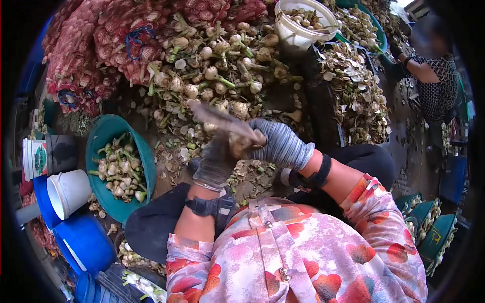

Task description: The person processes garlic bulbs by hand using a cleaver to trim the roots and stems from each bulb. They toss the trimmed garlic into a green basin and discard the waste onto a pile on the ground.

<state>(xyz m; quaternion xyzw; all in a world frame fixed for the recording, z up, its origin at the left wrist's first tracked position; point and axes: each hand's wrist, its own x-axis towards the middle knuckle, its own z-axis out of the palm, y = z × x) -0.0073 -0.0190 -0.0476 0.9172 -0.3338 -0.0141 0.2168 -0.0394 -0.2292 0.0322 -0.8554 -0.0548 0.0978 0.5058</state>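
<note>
Both of my hands wear grey work gloves and meet in front of my lap. My right hand [283,145] is closed around a knife [222,120], whose broad blade points to the upper left and is smeared by motion. Against it, my left hand [216,160] is closed on a garlic bulb [238,145], partly hidden beneath the blade. Just beyond the hands lies a heap of garlic bulbs [212,73] with dirty skins and green stems. To my left, a green tub [146,151] contains cleaner, whiter garlic bulbs [118,171].
Red mesh sacks [76,55] of bulbs lean at the upper left. A white bucket [295,38] stands by a dark crate [326,101] heaped with peelings. Blue [91,242] and white buckets [73,192] lie at left. Another person [437,76] sits at upper right.
</note>
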